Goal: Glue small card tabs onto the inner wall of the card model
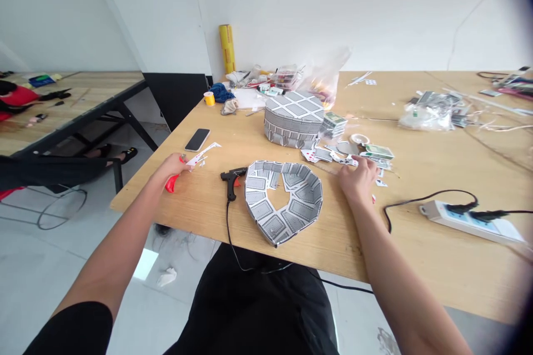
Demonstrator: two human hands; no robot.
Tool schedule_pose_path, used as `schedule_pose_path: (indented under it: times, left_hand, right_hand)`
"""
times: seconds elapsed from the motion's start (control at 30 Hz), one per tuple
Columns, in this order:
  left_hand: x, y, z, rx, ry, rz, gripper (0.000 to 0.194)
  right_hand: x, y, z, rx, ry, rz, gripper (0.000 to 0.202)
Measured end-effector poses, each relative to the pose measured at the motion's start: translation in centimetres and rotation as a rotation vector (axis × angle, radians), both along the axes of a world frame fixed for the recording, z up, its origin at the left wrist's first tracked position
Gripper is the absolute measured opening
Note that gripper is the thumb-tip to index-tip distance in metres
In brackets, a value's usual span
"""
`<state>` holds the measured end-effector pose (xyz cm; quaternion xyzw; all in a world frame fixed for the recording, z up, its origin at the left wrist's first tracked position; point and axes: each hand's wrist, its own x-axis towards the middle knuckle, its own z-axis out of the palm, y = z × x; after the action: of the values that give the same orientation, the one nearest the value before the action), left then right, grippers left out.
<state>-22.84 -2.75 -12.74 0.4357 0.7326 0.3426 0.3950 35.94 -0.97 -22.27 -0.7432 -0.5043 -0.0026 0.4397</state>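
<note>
My left hand (175, 165) rests at the table's left edge, fingers closed round red-handled scissors (171, 183), beside white paper scraps (203, 156). My right hand (360, 177) is over the scattered playing cards (325, 154) at centre right; its fingertips are bent down and what they touch is too small to tell. Between my hands stands an open, heart-like basket made of grey patterned cards (272, 226), with a hole in its bottom. A black glue gun (231, 180) lies against its left side. Behind it is a closed round box of the same cards (293, 122).
A phone (197, 140) and yellow tape roll (209, 99) lie at the left. Card stacks (333, 123) and a white ring (359, 138) are behind my right hand. A power strip (474, 222) with black cables is at right; the glue gun's cable hangs over the front edge.
</note>
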Motion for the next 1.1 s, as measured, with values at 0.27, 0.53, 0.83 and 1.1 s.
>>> schedule_pose_path:
  times: [0.27,0.53,0.83,1.1]
  left_hand:
    - [2.6,-0.9,1.8,-0.016,0.066,0.039,0.036]
    - [5.1,-1.2,4.5,0.228,-0.038,-0.111,0.036]
    - [17.1,1.7,9.7,0.516,-0.195,-0.431,0.021]
    - [22.6,4.0,11.1,0.691,-0.053,-0.67,0.017]
  right_hand:
    - [-0.5,0.0,0.5,0.039,0.044,-0.013,0.045]
    - [-0.4,0.2,0.1,0.042,0.079,-0.045,0.045]
    - [-3.7,-2.3,7.3,0.276,0.005,0.051,0.035]
    - [-9.9,-3.1,18.0,-0.044,0.035,0.88,0.026]
